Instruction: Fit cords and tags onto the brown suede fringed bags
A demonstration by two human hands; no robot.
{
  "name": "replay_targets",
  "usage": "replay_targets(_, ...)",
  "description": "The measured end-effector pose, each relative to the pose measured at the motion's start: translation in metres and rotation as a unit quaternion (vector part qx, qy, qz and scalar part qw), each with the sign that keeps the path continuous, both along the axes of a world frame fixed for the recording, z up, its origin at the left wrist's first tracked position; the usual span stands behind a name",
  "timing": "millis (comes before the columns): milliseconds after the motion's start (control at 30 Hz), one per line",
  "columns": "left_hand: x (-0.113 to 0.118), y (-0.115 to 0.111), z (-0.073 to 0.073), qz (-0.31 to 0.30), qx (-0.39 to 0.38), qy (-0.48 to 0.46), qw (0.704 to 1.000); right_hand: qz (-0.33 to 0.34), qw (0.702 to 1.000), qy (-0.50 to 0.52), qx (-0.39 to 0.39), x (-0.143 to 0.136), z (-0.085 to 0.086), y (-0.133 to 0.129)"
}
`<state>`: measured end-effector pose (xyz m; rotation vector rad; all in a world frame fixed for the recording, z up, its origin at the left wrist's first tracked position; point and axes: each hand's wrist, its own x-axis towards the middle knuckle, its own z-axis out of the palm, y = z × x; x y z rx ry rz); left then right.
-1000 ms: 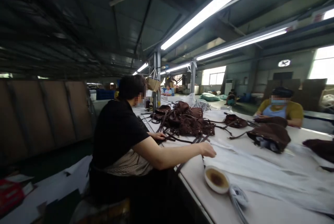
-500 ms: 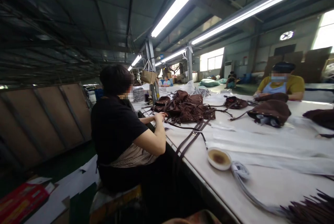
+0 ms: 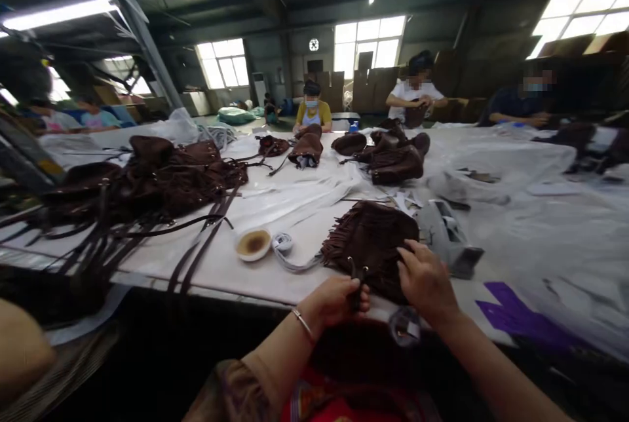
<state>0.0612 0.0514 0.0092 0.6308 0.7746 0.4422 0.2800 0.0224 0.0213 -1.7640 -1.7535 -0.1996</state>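
Observation:
On the table in front of me lies a dark brown fringed bag (image 3: pixel 371 235), its fringe spreading to the left. My left hand (image 3: pixel 334 301), with a bangle at the wrist, is closed round a dark strap (image 3: pixel 358 272) with small metal fittings at the bag's near edge. At the bag's right side, my right hand (image 3: pixel 426 281) grips its edge with curled fingers; the thumb is not clearly visible. A small clear round item (image 3: pixel 405 327) lies just below, between my hands.
Left of the bag are a grey coiled strip (image 3: pixel 282 243) and a white dish (image 3: pixel 253 245) of brownish liquid. Brown bags with straps (image 3: pixel 167 179) heap farther left. To the right stand a tape dispenser (image 3: pixel 455 245), purple material (image 3: pixel 525 317) and plastic sheeting (image 3: pixel 550 245). Several people work around the table.
My view has swung right, from the person seated at my left to the table before me. My hands and the fringed bag have come into view.

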Motion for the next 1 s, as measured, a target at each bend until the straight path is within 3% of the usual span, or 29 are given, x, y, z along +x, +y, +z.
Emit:
replay_targets(100,0.0,-0.007,0.001,-0.009,-0.035,-0.016,0.999,0.059,0.983,0.164,-0.052,-0.019,0.006,-0.019)
replay_targets(167,0.002,-0.01,0.004,-0.009,-0.036,-0.015,0.999,0.076,0.937,0.3,-0.161,-0.034,0.003,-0.028)
replay_targets(233,0.003,-0.012,0.01,-0.017,-0.035,-0.004,0.999,0.079,0.856,0.442,-0.256,-0.05,-0.001,-0.03)
replay_targets(400,0.005,-0.019,0.026,-0.016,-0.007,0.041,0.999,0.067,0.587,0.717,-0.369,-0.082,-0.005,-0.015)
replay_targets(467,0.006,-0.024,0.029,-0.023,0.03,0.067,0.997,0.042,0.519,0.759,-0.391,-0.089,-0.002,-0.007)
replay_targets(567,0.009,-0.032,0.031,-0.029,0.08,0.113,0.99,0.001,0.495,0.767,-0.408,-0.096,0.003,0.006)
replay_targets(767,0.007,-0.039,0.035,-0.01,0.086,0.121,0.989,-0.038,0.491,0.782,-0.381,-0.102,0.009,0.023)
replay_targets(1000,0.001,-0.048,0.034,-0.012,0.098,0.12,0.988,-0.063,0.495,0.799,-0.336,-0.103,0.004,0.032)
